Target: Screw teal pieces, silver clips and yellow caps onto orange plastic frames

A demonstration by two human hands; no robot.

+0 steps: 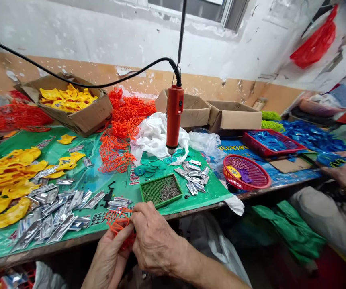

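Low at the table's front edge, my left hand [114,251] is closed around an orange openwork plastic piece [119,218]. My right hand [156,237] pinches the same piece from the other side, its fingertips partly hidden behind the knuckles. Just beyond the hands lies a green tray [161,190] with small metal screws [169,189] in it. Silver metal plates [67,208] are heaped to the left, with more plates [193,176] right of the tray. A red electric screwdriver [175,118] hangs above the table, tip down.
Yellow plastic parts [13,172] pile up at left, with a cardboard box [84,116] of them behind. Orange openwork parts [124,124] are heaped at the back. A pink basket [246,172] stands to the right. Another person's hand [340,172] holds a blue part at far right.
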